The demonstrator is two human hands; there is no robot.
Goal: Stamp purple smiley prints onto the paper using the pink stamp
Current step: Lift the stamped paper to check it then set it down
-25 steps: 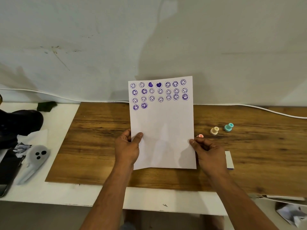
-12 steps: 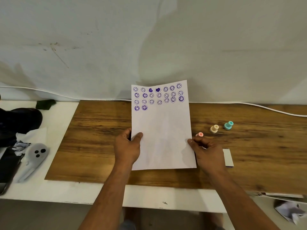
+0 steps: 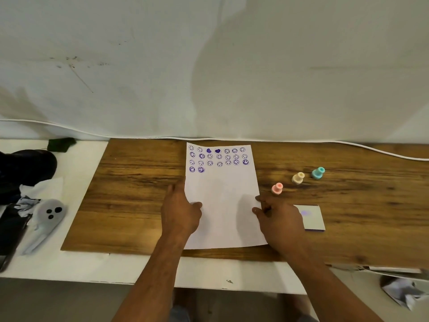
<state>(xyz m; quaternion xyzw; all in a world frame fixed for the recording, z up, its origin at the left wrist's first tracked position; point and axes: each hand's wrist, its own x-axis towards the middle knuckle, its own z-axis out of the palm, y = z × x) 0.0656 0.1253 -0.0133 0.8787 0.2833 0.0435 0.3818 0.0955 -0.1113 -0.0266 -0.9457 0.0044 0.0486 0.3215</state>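
Now the paper [image 3: 222, 205], previously held up, is laid flat on the counter [image 3: 130, 194], pinched at its edges by the left hand [image 3: 181, 212] and right hand [image 3: 279, 219]. Stamping can resume; the pink stamp [image 3: 277, 188] stands untouched just beside the sheet.

The paper [image 3: 222, 205] is thin, matt and white. It lies on a wood-grain board [image 3: 139, 194] with a smooth, faintly shiny finish. The pink stamp [image 3: 277, 188] looks like smooth plastic. The wall [image 3: 209, 66] behind is matt and scuffed.
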